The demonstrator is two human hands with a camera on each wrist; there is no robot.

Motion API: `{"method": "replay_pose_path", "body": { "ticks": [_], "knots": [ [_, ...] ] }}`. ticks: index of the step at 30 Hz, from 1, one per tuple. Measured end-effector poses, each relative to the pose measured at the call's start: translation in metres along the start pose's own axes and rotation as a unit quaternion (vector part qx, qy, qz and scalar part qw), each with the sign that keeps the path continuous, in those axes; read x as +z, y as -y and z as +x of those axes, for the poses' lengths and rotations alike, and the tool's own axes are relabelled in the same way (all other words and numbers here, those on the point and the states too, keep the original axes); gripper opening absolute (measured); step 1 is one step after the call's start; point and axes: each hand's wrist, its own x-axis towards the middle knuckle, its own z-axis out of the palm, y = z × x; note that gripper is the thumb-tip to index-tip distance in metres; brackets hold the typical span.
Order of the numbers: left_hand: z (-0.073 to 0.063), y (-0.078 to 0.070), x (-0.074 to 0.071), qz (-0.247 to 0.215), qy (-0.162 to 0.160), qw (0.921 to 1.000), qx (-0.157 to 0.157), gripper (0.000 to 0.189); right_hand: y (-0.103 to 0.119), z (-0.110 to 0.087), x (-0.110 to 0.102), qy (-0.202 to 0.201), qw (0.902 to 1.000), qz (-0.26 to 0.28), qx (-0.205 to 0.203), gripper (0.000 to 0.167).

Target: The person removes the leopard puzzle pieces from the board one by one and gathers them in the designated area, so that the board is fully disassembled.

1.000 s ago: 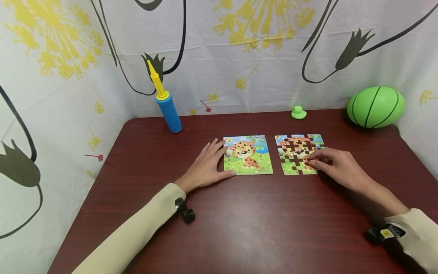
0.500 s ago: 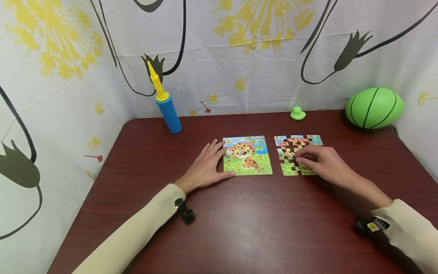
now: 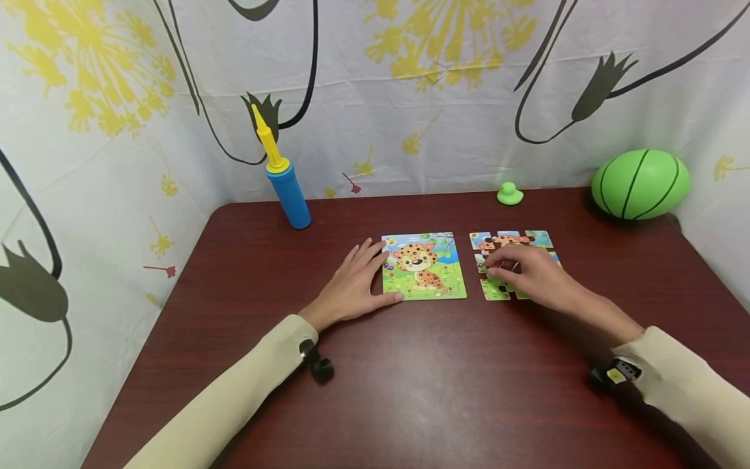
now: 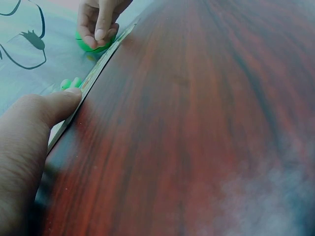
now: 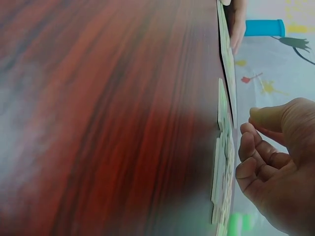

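A square picture puzzle board [image 3: 424, 280] showing a leopard cub lies flat on the table. My left hand [image 3: 351, 280] is spread along its left side, thumb tip on the near left corner and fingertips at the left edge. To the right, several separated puzzle pieces [image 3: 495, 290] of a similar leopard picture lie in a loose grid. Just above them is my right hand [image 3: 541, 277], fingers bent and hiding some pieces. In the right wrist view its thumb [image 5: 268, 118] and index finger come close together, with nothing visible between them.
Along the back of the brown table [image 3: 375, 365] stand a blue and yellow hand pump [image 3: 290, 195], a green rubber duck [image 3: 510, 194] and a green ball [image 3: 641, 185]. Patterned cloth [image 3: 351, 78] hangs behind the table.
My right hand has moved left across the loose pieces, from their right side to their left columns, uncovering pieces at the right. The left hand and board have stayed put.
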Motion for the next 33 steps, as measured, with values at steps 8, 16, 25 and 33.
{"method": "replay_pose_path", "body": {
  "ticks": [8,16,25,33],
  "knots": [
    [0.000,0.000,-0.001,-0.002,-0.001,1.0000,-0.001,0.102,0.007,0.012,0.013,0.026,0.9996,0.007,-0.005,0.012],
    [0.000,0.001,-0.001,-0.002,-0.001,1.0000,0.000,0.103,0.012,0.021,0.024,0.059,0.9965,0.050,-0.033,0.019],
    [0.000,0.001,0.000,-0.005,-0.005,1.0000,0.003,0.102,0.015,0.029,0.033,0.082,0.9949,0.028,-0.053,0.026],
    [0.000,0.001,0.000,-0.008,-0.005,0.9999,0.005,0.102,0.017,0.030,0.036,0.087,0.9949,-0.003,-0.052,0.031]
  ]
}}
